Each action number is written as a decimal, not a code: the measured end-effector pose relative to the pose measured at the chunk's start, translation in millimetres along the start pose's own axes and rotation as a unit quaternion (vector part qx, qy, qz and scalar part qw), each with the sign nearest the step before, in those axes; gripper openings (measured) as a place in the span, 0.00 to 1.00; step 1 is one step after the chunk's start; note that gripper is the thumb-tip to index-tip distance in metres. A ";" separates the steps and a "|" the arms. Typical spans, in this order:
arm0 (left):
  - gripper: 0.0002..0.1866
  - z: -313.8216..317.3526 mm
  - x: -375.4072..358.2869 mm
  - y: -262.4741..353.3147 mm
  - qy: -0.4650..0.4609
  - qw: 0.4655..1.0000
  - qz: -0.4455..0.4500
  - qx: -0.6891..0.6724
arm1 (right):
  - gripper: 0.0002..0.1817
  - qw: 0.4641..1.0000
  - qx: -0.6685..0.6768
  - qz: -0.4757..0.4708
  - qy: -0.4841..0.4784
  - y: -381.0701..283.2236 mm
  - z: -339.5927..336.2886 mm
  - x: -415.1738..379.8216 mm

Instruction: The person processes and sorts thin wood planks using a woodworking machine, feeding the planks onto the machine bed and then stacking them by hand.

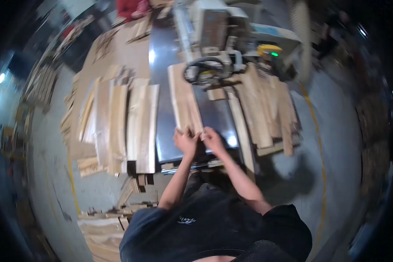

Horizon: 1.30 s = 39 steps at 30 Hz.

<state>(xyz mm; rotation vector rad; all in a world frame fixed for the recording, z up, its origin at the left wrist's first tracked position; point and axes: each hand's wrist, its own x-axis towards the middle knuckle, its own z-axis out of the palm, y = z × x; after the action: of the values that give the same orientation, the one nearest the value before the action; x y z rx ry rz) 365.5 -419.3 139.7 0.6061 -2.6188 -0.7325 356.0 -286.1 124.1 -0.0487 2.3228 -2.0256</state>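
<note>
A wooden board (pixel 184 98) lies lengthwise on the shiny metal machine table (pixel 168 150), its far end beside a dark round guard (pixel 204 70). My left hand (pixel 187 140) grips the near end of this board at its left part, fingers on the top face. At the near right corner, my right hand (pixel 211 139) holds the same board with bent fingers. Both hands are close together, and the undersides of the fingers are hidden. Left of the board, several more planks (pixel 118 122) lie side by side.
More planks (pixel 266 105) are stacked on the right, with a long narrow strip (pixel 241 126) beside them. Behind the guard stands a machine housing (pixel 212 26). A yellow device with a green light (pixel 270 51) is at its right. Wood pieces (pixel 105 236) lie low on the left.
</note>
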 end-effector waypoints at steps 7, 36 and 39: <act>0.34 9.8 -144.2 -71.1 -0.077 0.956 -0.086 -0.269 | 0.39 0.960 -0.253 0.107 -0.048 -42.8 -51.2 -168.0; 0.36 0.4 -104.4 63.2 -0.087 0.971 0.220 0.025 | 0.32 0.946 0.212 0.244 0.016 30.0 -84.1 -162.1; 0.36 5.7 -91.6 63.6 -0.094 0.971 0.220 0.019 | 0.32 0.945 0.179 0.273 0.020 6.6 -84.8 -151.0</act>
<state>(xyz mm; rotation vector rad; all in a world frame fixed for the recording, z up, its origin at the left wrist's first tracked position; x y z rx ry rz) 421.1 -323.1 150.6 -0.0473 -2.7957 -0.6226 501.2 -191.8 132.6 0.5851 1.6805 -2.0953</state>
